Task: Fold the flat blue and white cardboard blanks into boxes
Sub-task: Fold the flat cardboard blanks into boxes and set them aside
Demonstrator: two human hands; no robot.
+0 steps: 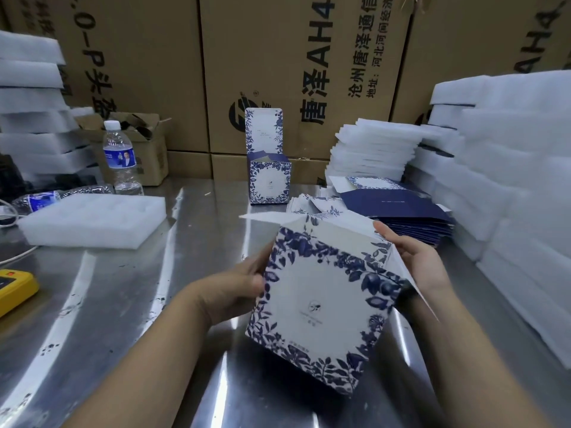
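The half-formed box (321,301) is held over the steel table (123,288), centre front: left hand (244,285) grips its left wall, right hand (414,257) presses near-straight fingers on the right wall; end flaps not yet closed, interior hidden. One finished box (269,180) stands behind, lid up, contents unseen; a stack of flat blanks (401,211) waits at right.

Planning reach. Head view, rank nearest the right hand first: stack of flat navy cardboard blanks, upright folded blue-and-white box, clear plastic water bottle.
1. Navy blank stack, just beyond the right hand.
2. Upright box, centre back.
3. Water bottle, far left.
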